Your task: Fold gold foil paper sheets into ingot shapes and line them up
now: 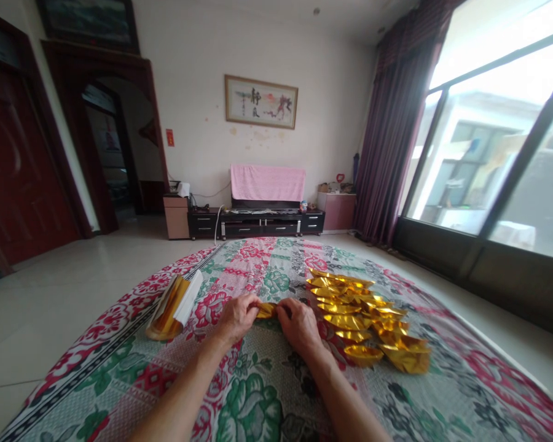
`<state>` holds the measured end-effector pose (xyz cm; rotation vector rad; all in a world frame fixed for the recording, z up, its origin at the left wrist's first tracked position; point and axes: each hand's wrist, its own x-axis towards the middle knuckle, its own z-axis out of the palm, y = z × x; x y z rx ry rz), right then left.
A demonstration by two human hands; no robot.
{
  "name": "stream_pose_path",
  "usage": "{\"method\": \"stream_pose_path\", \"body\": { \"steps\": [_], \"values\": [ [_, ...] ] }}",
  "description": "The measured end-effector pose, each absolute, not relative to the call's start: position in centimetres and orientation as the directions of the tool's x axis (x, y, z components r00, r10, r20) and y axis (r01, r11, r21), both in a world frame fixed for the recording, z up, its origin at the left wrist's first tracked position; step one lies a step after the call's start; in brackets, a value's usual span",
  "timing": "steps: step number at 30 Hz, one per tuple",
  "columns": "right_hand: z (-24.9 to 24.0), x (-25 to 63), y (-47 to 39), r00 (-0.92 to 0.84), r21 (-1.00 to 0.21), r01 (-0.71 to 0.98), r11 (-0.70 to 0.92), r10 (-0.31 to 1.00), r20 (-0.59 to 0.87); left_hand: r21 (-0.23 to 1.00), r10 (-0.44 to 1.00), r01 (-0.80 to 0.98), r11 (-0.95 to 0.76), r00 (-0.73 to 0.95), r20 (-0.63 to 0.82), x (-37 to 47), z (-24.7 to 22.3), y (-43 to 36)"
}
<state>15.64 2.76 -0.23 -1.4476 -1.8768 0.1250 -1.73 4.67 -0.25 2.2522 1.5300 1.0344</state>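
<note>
My left hand [236, 317] and my right hand [299, 323] meet over a floral cloth [258, 393] and together pinch a small folded piece of gold foil paper [266, 309] between their fingertips. To the right of my right hand lies a pile of several folded gold paper ingots [364, 319]. Left of my left hand rests a stack of flat gold foil sheets [171, 306], with white backs showing.
The patterned cloth covers a broad surface on a tiled floor [50, 288]. Far ahead stand a low black TV cabinet [258, 222] under a pink cloth, a dark doorway at left and a large window [498, 153] with purple curtains at right.
</note>
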Motion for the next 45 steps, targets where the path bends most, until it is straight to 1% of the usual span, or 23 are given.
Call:
{"method": "stream_pose_path", "body": {
  "steps": [6,12,15,19,26,37,45],
  "values": [
    [-0.4,15.5,3.0,-0.039,-0.460,0.836,0.299,0.869,0.494,0.541,0.888,0.741,-0.398,0.162,0.430,-1.8,-0.3,5.0],
    [-0.4,15.4,3.1,-0.027,-0.465,0.837,0.289,0.870,0.493,0.596,0.894,0.698,-0.396,0.147,0.422,-1.8,-0.4,4.9],
    [-0.5,15.5,3.2,-0.046,-0.444,0.844,0.301,0.865,0.499,0.560,0.877,0.710,-0.427,0.176,0.446,-1.9,-0.4,4.9],
    [-0.7,15.5,3.3,-0.061,-0.421,0.856,0.299,0.868,0.493,0.517,0.877,0.740,-0.431,0.207,0.434,-2.1,-0.5,5.0],
    [-0.5,15.4,3.4,-0.028,-0.430,0.869,0.243,0.894,0.447,0.487,0.861,0.743,-0.460,0.241,0.447,-2.0,-0.7,5.1],
    [-0.5,15.4,3.4,-0.035,-0.426,0.878,0.219,0.917,0.398,0.436,0.828,0.743,-0.508,0.280,0.487,-1.8,-1.0,5.0],
    [-0.6,15.3,3.7,-0.037,-0.393,0.900,0.188,0.932,0.361,0.353,0.815,0.780,-0.517,0.323,0.480,-1.8,-1.6,5.3]
  ]
}}
